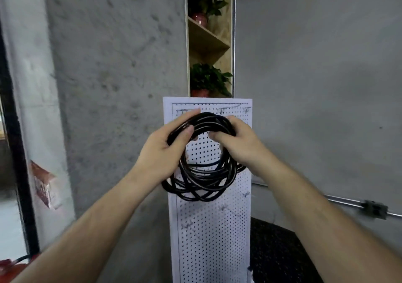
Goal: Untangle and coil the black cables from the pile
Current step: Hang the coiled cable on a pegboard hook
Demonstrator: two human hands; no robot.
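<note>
2 hands [165, 150] [237, 143] gripping coiled black cable [202, 182], pegboard [213, 239], possibly hooks behind

- The white pegboard [213, 228] stands upright straight ahead and blocks any reach forward.
- The coil of black cable [202, 185], gripped by the left hand [165, 150] and the right hand [237, 143], hangs close before the board's upper part.
- Small hooks [221, 110] jut from the board's top row, just behind the coil's top.
- There is open air on both sides of the arms, in front of the concrete wall [108, 87].
- A metal pipe [348, 203] runs low along the right wall, well apart from the right hand.
- A dark mesh surface [274, 256] sits beside the board's foot.
</note>
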